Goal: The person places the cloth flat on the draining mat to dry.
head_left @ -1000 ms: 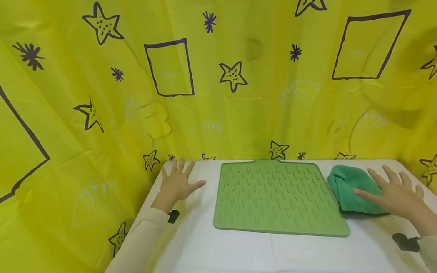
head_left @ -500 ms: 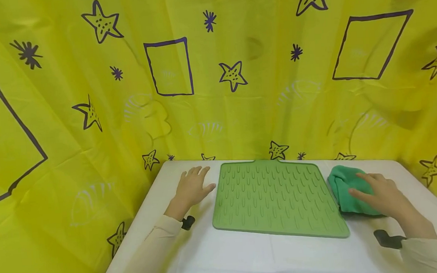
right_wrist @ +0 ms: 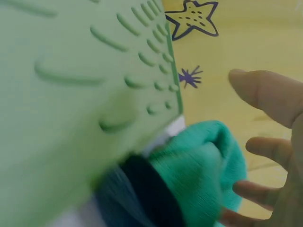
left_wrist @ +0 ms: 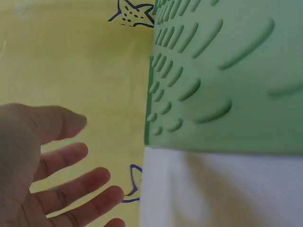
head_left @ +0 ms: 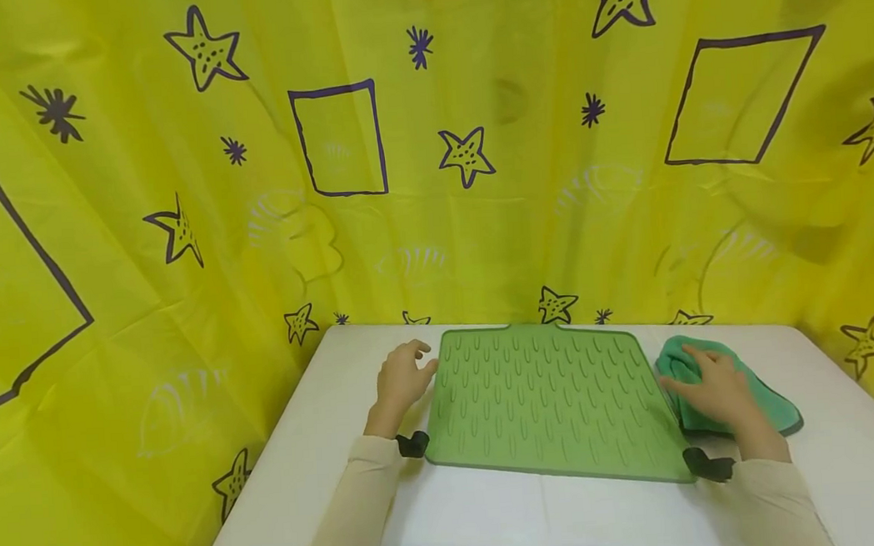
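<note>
My right hand (head_left: 717, 389) rests with loosely bent fingers on the teal cloth (head_left: 768, 403). My left hand (head_left: 402, 378) lies relaxed, holding nothing, beside the green mat (head_left: 549, 391) on the table (head_left: 497, 520). I can read no writing on any of them.

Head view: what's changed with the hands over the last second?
Both hands drew inward toward the green mat. The left hand now sits at its left edge; the right hand slid left across the teal cloth, fingers resting on it. Mat and cloth stayed put.

Crumpled teal cloth (head_left: 760, 399) beside ribbed green mat (head_left: 549, 391)
</note>
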A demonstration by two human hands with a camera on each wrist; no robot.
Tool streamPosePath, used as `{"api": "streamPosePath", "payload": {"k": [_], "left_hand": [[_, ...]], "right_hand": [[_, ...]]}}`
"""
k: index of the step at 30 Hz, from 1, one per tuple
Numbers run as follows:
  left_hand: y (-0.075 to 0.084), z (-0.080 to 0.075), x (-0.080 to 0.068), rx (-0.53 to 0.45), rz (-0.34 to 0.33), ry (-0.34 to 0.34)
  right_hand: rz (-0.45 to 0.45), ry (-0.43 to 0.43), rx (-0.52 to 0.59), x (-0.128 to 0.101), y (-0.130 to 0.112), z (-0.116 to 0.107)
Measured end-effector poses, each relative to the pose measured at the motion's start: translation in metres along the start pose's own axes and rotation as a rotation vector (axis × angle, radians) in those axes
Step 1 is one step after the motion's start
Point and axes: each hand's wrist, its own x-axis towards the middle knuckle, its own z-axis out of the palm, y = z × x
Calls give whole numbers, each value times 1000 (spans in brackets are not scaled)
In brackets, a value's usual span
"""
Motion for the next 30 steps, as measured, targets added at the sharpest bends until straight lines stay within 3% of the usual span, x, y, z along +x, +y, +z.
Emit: {"api": "streamPosePath", "payload": {"k": [8, 19, 25, 30], "left_hand": [[-1, 20, -5, -75, -155, -128], [-3, 24, -6, -82, -120, -208], [-3, 24, -6, -77, -111, -195], [-4, 26, -7, -61, -109, -196]], "right_hand": [[101, -49, 37, 8, 5, 14], [97, -42, 48, 11, 31, 13], [84, -38, 50, 9, 35, 7], [98, -93, 54, 5, 35, 3]]}}
